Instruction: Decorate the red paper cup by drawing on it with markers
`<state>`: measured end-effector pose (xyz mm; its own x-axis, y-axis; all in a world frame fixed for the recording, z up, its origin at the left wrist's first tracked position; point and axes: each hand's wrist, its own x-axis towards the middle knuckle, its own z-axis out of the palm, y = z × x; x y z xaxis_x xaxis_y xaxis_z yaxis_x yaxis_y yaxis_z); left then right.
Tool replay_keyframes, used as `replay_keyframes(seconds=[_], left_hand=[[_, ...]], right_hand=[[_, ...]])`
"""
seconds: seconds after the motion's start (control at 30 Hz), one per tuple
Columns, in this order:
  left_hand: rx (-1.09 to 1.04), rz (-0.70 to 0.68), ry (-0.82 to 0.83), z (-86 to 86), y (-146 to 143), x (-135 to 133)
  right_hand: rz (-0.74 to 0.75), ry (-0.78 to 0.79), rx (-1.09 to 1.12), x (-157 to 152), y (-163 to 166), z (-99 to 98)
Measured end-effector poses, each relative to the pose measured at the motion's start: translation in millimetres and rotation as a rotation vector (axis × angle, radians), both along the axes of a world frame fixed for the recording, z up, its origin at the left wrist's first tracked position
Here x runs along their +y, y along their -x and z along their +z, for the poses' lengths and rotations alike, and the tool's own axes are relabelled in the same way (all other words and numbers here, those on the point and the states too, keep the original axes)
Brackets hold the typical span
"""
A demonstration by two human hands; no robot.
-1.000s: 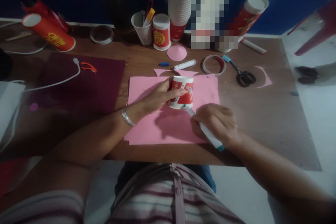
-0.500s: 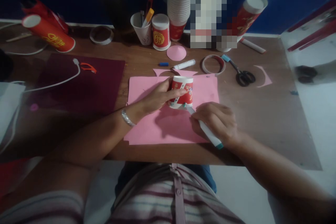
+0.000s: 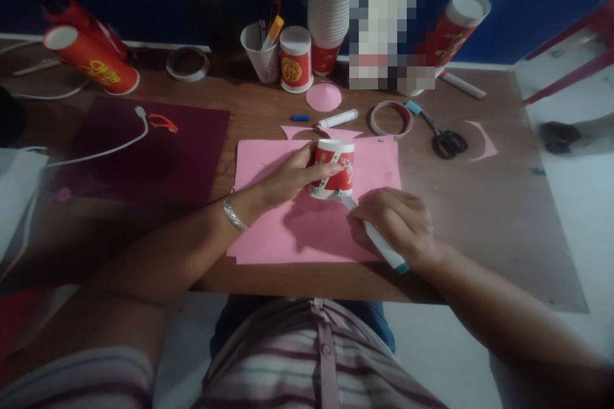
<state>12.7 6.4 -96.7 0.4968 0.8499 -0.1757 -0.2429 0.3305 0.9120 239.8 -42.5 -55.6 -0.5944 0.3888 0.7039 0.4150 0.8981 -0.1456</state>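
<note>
My left hand [image 3: 292, 177] is wrapped round a red and white paper cup [image 3: 330, 166], its thumb lying across the printed front. Green marks show on the white band near the cup's lower edge. In my right hand [image 3: 396, 220] is a white marker [image 3: 386, 247] with a green end, its tip at that band. Both hands are over pink paper [image 3: 268, 236]. Just beyond the cup lie pink paper offcuts [image 3: 340, 132], a white marker cap or pen [image 3: 338, 118] and a small blue cap [image 3: 300, 117].
Behind stand a pen cup [image 3: 259, 54], an upturned red cup [image 3: 296, 61] and a tall cup stack [image 3: 329, 0]. A pink paper cone [image 3: 323, 97], a tape roll [image 3: 391, 119] and scissors [image 3: 448, 142] lie nearer. A white cable [image 3: 100, 155] crosses the left side.
Slightly more green shows on the cup's lower white band by the marker tip. Both hands stay almost in place; the whole view has shifted a little.
</note>
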Motion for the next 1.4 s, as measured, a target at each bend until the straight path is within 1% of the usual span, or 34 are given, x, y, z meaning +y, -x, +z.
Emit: replay_keyframes(seconds=[0.23, 0.5, 0.93, 1.07, 1.4], left_hand=[[0.031, 0.007, -0.017, 2.1, -0.4, -0.7], [-0.015, 0.01, 0.012, 2.2, -1.2, -0.5], [-0.008, 0.002, 0.007, 2.2, -0.1, -0.4], [0.007, 0.014, 0.021, 3.5, -1.0, -1.1], [0.003, -0.008, -0.018, 0.5, -0.4, 0.2]], right_hand=[[-0.006, 0.01, -0.007, 0.0, -2.0, -1.7], [-0.027, 0.009, 0.042, -0.4, -0.3, -5.9], [0.003, 0.008, 0.02, -2.0, -0.9, 1.3], [0.006, 0.008, 0.038, -3.2, -1.4, 1.1], [-0.014, 0.009, 0.012, -1.3, -1.1, -1.4]])
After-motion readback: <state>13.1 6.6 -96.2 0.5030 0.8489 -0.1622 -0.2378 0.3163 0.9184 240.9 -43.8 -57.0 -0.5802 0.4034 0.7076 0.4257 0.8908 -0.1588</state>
